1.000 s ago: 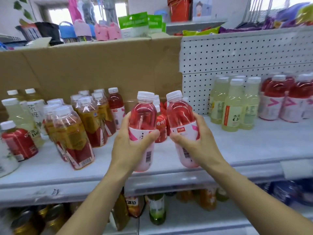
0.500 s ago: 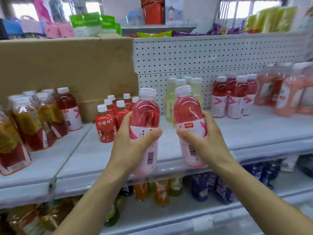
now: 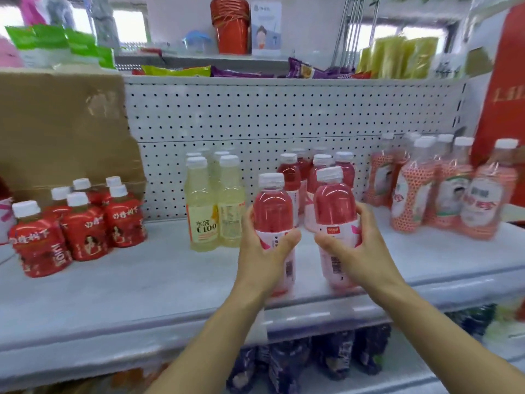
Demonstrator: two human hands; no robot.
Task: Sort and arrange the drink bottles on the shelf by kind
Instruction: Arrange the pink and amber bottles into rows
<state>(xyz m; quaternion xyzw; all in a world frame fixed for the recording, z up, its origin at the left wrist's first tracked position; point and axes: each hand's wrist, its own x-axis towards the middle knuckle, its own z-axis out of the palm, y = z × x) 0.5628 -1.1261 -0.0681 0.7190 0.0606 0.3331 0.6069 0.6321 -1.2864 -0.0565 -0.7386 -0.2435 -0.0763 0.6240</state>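
Left hand [image 3: 262, 251] wraps one pink bottle [image 3: 273, 211], right hand [image 3: 350, 245] wraps a second pink bottle [image 3: 334, 206], fingers closed round the labels. Both upright, side by side over the shelf [image 3: 159, 280] front, just before the matching pink bottles [image 3: 321, 169]. Yellow bottles [image 3: 213, 206] left, small red bottles [image 3: 82, 223] further left.

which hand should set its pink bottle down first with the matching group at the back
Right. The right hand holds its pink bottle directly in front of the matching pink bottles; the left hand sits nearer the yellow bottles.
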